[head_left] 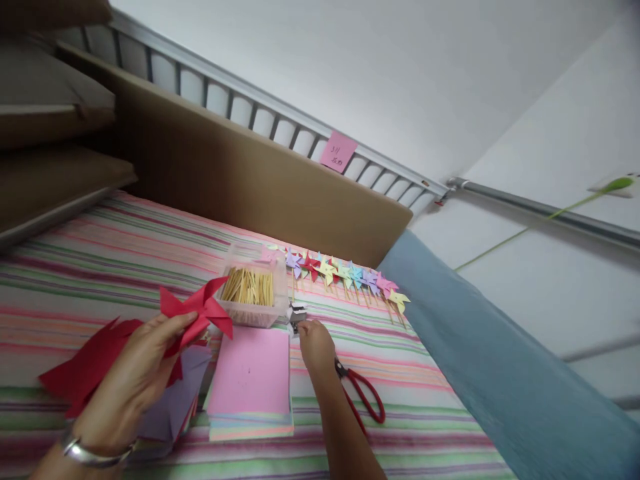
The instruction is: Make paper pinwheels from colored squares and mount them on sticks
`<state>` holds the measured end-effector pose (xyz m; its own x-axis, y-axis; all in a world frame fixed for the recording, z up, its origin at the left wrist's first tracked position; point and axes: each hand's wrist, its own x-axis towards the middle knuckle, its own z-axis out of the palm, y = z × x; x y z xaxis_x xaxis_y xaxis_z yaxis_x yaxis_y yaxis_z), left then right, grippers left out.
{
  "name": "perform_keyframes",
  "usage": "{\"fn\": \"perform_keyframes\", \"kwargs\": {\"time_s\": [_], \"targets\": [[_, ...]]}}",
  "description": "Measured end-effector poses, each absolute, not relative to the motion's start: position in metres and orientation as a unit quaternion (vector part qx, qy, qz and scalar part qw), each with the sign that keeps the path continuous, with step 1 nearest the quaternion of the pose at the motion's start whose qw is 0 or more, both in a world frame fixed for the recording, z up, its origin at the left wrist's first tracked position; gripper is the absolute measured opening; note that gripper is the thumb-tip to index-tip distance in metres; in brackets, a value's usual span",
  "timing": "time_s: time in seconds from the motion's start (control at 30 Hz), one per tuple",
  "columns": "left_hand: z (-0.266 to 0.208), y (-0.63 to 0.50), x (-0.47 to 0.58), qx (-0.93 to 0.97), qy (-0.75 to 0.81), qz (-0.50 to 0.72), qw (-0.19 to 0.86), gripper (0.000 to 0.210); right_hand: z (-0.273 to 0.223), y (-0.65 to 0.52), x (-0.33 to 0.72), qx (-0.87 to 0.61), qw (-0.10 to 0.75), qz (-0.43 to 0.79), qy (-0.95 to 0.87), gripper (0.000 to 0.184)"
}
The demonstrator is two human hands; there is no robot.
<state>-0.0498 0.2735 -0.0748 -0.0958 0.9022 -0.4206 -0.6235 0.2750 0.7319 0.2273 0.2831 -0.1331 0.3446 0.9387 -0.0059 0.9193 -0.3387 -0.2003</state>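
Observation:
My left hand [143,363] pinches a red paper pinwheel [200,308] between thumb and fingers, raised over the left side of the cloth. My right hand [316,343] is closed beside a small open box [297,313]; the fingertips are at its near edge, and whatever they hold is hidden. Between my hands lies a stack of coloured paper squares [250,373], pink on top. Under my left hand are red folded paper pieces [95,363] and a purple paper piece [167,403]. Behind the stack stands a clear plastic container [260,317] filled with thin wooden sticks [249,287].
Red-handled scissors [367,397] lie right of my right forearm. A row of finished pinwheels on sticks [350,277] lies at the back of the striped cloth [400,420]. A cardboard panel [250,180] stands behind, stacked boxes [55,173] at left. Blue fabric [480,320] borders the right.

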Motion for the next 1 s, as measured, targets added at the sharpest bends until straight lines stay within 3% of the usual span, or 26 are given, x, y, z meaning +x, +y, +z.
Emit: {"fn": "perform_keyframes", "kwargs": {"time_s": [0.13,0.33,0.63,1.0], "targets": [[-0.08,0.274,-0.055,0.174,0.429,0.583,0.668,0.009,-0.138,0.307,0.218,-0.825,-0.011,0.066,-0.561,0.02],[-0.085,0.274,-0.058,0.185,0.392,0.581,0.689,0.006,-0.138,0.32,0.214,-0.826,-0.074,0.059,-0.556,0.025],[-0.09,0.274,-0.058,0.226,0.361,0.572,0.701,0.013,-0.14,0.317,0.216,-0.815,-0.092,0.036,-0.571,0.024],[-0.09,0.274,-0.057,0.216,0.375,0.57,0.698,0.005,-0.142,0.321,0.216,-0.815,-0.1,0.049,-0.569,0.024]]}}
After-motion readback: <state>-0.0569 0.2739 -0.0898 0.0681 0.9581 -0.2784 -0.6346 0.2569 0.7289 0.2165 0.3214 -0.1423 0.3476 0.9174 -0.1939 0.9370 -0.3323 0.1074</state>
